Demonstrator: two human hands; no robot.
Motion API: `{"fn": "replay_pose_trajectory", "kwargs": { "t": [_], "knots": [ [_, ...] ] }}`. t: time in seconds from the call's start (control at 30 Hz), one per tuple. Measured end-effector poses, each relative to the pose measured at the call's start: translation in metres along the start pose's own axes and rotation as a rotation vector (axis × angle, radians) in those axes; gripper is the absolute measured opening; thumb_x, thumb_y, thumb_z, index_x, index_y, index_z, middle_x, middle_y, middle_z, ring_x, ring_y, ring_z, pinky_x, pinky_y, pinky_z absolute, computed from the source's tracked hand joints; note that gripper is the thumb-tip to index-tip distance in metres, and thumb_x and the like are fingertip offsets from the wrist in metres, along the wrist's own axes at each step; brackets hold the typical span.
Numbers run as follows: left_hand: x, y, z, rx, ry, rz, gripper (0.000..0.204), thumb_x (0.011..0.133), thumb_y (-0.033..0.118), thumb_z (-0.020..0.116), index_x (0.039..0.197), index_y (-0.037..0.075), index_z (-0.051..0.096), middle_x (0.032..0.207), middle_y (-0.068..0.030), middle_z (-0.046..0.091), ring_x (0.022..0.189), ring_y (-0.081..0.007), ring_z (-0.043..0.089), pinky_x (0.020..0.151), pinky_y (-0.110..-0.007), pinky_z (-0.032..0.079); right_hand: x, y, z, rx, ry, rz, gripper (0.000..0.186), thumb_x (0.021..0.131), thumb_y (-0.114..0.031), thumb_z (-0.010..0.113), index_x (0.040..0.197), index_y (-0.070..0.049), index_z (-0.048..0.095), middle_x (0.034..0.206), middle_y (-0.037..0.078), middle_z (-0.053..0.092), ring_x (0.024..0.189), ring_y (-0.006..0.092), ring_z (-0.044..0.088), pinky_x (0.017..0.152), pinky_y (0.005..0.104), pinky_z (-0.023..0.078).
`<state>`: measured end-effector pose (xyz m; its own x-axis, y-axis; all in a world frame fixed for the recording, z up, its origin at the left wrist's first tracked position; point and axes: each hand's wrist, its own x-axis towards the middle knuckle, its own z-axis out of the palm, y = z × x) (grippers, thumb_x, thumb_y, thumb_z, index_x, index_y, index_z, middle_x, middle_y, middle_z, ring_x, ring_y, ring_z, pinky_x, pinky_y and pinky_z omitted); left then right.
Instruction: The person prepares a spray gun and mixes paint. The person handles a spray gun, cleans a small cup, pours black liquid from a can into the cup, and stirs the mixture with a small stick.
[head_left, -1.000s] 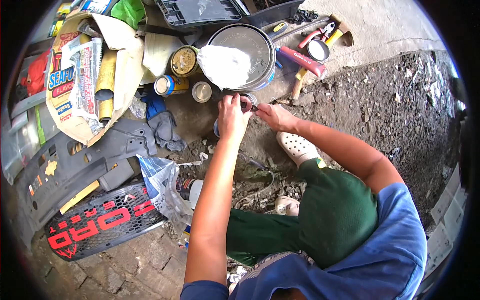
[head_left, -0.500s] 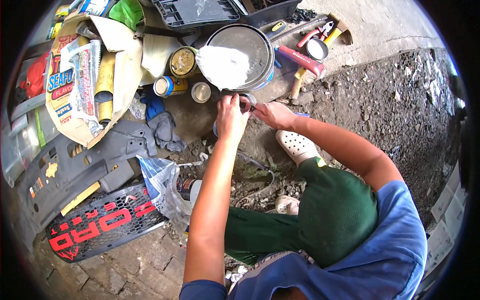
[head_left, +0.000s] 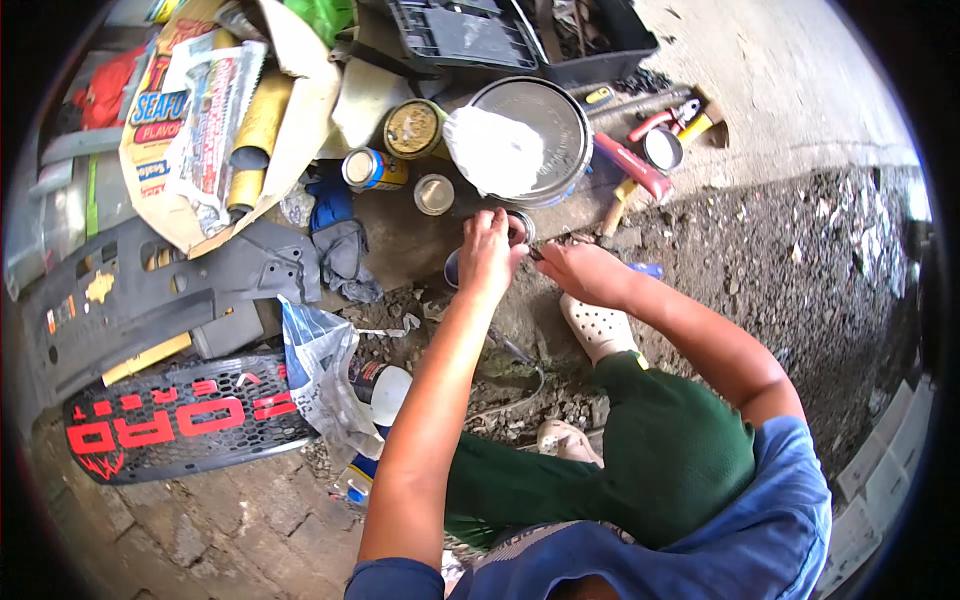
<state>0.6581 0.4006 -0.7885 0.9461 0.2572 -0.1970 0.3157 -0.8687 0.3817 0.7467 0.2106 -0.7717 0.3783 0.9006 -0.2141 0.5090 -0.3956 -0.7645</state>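
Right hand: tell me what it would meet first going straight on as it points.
Most likely the left hand; depth is unclear, so the round can close beside it might meet the right hand first.

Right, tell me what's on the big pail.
A crumpled white wad lies on the left of the dark lid; the rest shows. Under the wad, and inside the pail, can't be seen.

Big red capitals (head_left: 150, 426) cross the black grille (head_left: 190, 446) at eight o'clock. Toward ten, a paper bag (head_left: 150, 165) shows white letters (head_left: 160, 106) on blue, a wrapper (head_left: 212, 130) red print. Just past twelve, the pail lid (head_left: 555, 122) bears faint raised lettering.
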Motion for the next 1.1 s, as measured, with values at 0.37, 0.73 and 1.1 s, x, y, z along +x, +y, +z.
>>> {"fn": "replay_pose_trajectory", "kwargs": {
  "t": [0.37, 0.73, 1.1],
  "knots": [
    [-0.075, 0.043, -0.011, -0.61, 0.363, -0.016, 0.058, 0.093, 0.017, 0.072, 0.144, -0.002, 0.051, 0.146, -0.0231, 0.052, 0.132, -0.0437, 0.05, 0.116, -0.052, 0.037, -0.011, -0.131, -0.1, 0.958, 0.099, -0.046, 0.021, 0.109, -0.024, 0.057, 0.105, -0.003, 0.057, 0.095, 0.006, 0.069, 0.09, 0.0133, 0.066, 0.082, 0.0312, 0.053],
    [-0.093, -0.036, -0.076, -0.119, 0.585, -0.259, 0.015, 0.1, 0.013, 0.065, 0.108, 0.001, 0.066, 0.112, -0.0167, 0.065, 0.106, -0.0369, 0.063, 0.092, -0.046, 0.051, 0.022, -0.132, -0.026, 0.748, 0.173, -0.179, 0.044, 0.101, -0.019, 0.07, 0.137, -0.003, 0.051, 0.137, 0.017, 0.059, 0.129, 0.0293, 0.059, 0.108, 0.0446, 0.047],
    [-0.006, -0.175, -0.035, 0.264, 0.303, -0.294, 0.022, 0.095, 0.016, 0.066, 0.115, 0.009, 0.072, 0.115, -0.013, 0.066, 0.11, -0.0361, 0.061, 0.094, -0.048, 0.053, -0.014, -0.039, -0.003, 0.128, -0.061, -0.09, 0.037, 0.097, -0.02, 0.067, 0.128, -0.002, 0.059, 0.131, 0.023, 0.061, 0.116, 0.0441, 0.063, 0.099, 0.049, 0.054]
  ]
}}
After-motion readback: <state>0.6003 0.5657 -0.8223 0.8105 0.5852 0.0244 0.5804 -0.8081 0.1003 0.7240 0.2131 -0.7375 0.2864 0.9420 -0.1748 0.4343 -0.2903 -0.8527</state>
